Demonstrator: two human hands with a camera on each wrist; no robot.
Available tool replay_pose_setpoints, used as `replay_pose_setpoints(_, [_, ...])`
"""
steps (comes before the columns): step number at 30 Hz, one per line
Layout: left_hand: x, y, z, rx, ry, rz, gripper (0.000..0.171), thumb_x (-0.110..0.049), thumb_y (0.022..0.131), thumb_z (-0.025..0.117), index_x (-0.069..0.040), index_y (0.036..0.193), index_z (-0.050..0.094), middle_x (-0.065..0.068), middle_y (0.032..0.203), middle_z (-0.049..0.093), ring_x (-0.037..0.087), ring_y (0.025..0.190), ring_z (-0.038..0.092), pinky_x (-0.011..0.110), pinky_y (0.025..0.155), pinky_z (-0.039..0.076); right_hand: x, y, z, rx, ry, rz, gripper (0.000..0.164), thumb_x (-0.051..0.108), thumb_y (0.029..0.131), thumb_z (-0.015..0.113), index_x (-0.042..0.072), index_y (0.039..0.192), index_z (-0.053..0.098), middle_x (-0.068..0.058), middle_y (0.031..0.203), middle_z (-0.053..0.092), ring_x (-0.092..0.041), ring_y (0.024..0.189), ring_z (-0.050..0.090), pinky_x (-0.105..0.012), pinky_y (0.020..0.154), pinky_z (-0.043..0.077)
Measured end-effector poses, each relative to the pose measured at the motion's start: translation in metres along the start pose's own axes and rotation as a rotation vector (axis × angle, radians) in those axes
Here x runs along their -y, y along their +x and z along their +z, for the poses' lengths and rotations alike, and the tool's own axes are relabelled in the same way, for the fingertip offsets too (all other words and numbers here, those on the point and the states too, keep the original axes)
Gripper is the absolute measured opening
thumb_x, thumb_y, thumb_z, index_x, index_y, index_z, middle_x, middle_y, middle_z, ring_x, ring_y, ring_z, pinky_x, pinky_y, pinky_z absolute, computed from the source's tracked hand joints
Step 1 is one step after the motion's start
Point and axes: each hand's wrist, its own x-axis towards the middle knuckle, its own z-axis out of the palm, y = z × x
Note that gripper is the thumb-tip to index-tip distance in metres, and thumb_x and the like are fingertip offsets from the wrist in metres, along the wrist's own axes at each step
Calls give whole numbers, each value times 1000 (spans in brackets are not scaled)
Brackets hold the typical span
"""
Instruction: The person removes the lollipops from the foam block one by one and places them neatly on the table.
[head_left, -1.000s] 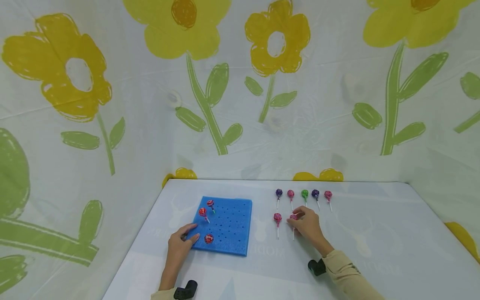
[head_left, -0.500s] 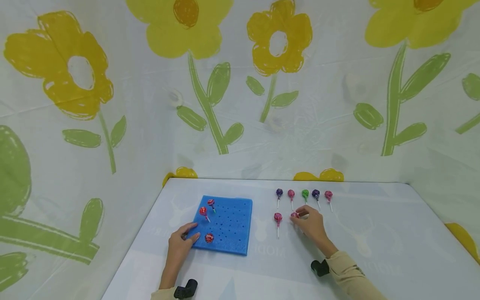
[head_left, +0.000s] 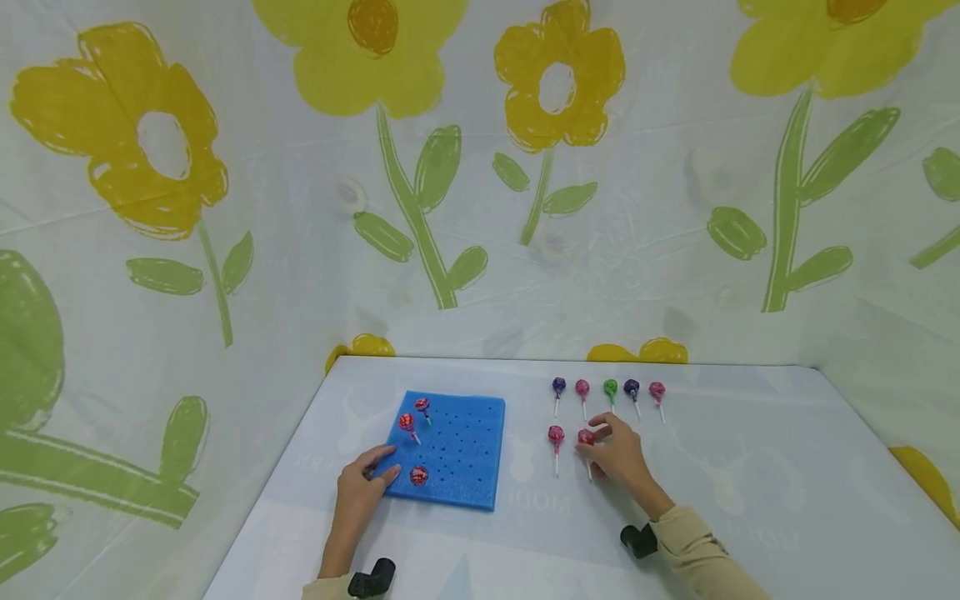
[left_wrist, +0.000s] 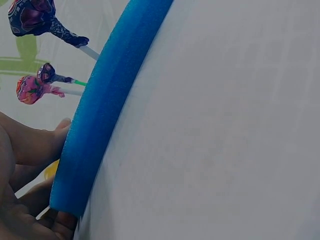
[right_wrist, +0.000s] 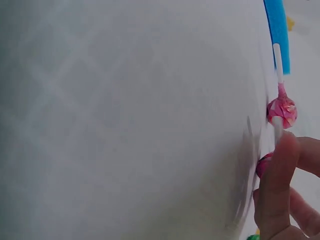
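Note:
My left hand (head_left: 358,490) grips the left edge of a blue foam board (head_left: 461,450) dotted with small holes. Three red-wrapped lollipops stand in the board: one near the far corner (head_left: 422,405), one a little nearer (head_left: 407,422), and one by the front left (head_left: 419,476). With thumb and fingers, my right hand (head_left: 618,450) pinches a pink lollipop (head_left: 586,437) low over the table. Its white stick (right_wrist: 277,125) pokes past my fingers in the right wrist view. Just left of it lies another pink lollipop (head_left: 556,434).
Behind my right hand lies a row of several lollipops: purple (head_left: 558,384), pink (head_left: 582,387), green (head_left: 610,387), dark purple (head_left: 632,387) and pink (head_left: 657,389). The white table (head_left: 750,467) meets a flower-printed curtain (head_left: 637,275) at its back edge.
My right hand shifts slightly right, then back left, and the pinched lollipop moves with it. My left hand and the board stay put.

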Motion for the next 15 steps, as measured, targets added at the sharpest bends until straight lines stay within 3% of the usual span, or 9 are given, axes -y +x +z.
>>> replay_pose_setpoints(7, [0,-1,-1,2,-2,-7,36,-8,86,68,-3,121,63,20,131,55,38,124,47,52,100,39,0,2,3,11,59,12,43,11,80,74,1,116,53,-16,93,58,-16,49,56,-28,49,52])
replay_pose_setpoints(15, [-1,-1,0,6,-10,-12,36,-8,86,68,-3,121,63,20,131,54,37,124,46,51,100,39,2,3,7,0,74,6,37,9,82,71,1,115,55,-17,95,58,-16,47,55,-28,48,51])
